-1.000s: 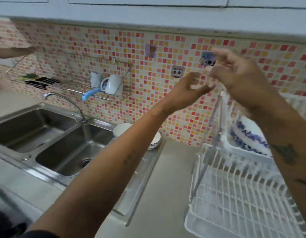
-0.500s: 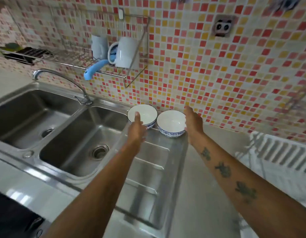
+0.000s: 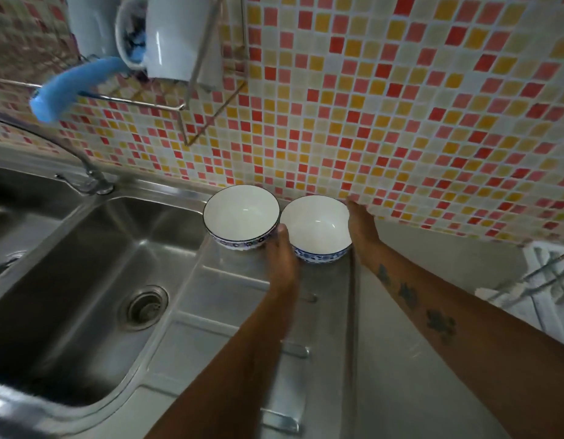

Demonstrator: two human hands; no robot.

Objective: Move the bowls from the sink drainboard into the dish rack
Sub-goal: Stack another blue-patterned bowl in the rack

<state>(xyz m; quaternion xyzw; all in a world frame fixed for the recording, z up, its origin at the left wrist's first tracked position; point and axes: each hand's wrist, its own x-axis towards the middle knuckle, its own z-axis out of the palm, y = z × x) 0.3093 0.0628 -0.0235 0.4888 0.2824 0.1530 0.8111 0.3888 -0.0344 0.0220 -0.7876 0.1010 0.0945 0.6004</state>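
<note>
Left hand [image 3: 282,248] reaches between the two bowls, fingers extended against the right bowl [image 3: 317,226]; whether they curl round it cannot be told. Right hand [image 3: 361,229] lies flat along that bowl's far side, fingers straight. Left bowl [image 3: 241,215] touches the right one. Both stand upright at the back of the steel drainboard [image 3: 239,312], against the mosaic tile wall [image 3: 401,106]. Sink basin [image 3: 84,280] lies left; white dish rack [image 3: 546,280] at right edge.

White bowls [image 3: 317,224], blue-patterned outside (floral, perhaps); red, orange, cream mosaic wall tiles [image 3: 401,122].
</note>
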